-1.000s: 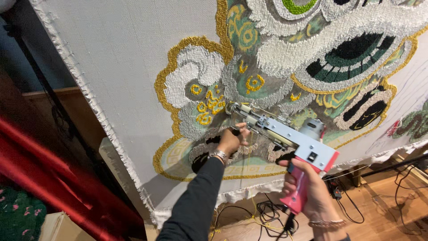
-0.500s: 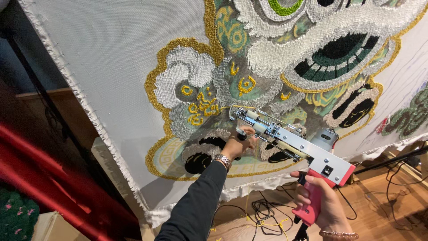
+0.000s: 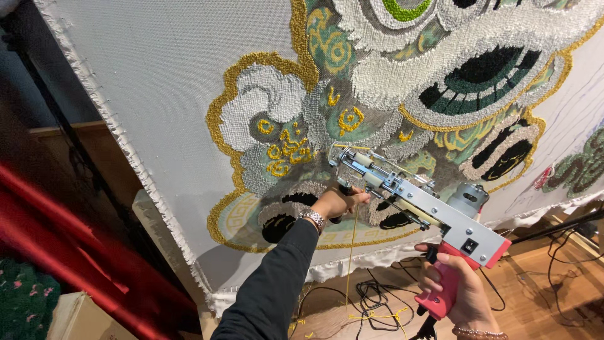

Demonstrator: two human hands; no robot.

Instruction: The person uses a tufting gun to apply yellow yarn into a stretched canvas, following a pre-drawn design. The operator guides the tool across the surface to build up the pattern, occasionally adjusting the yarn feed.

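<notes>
A large pale woven backing cloth (image 3: pixel 157 94) hangs stretched on a frame, part-filled with a tufted design in gold, white, green and black yarn (image 3: pixel 377 94), above a wooden floor (image 3: pixel 535 283) strewn with black cables (image 3: pixel 377 308). Pressed nose-first against the cloth is a metal tufting gun with a silver body and red-pink pistol handle (image 3: pixel 415 201), angled down to the right. The left hand (image 3: pixel 336 203) is closed round its front grip. The right hand (image 3: pixel 456 293) has its fingers wrapped round the handle. A thin yellow yarn strand (image 3: pixel 349 264) trails down from the gun.
</notes>
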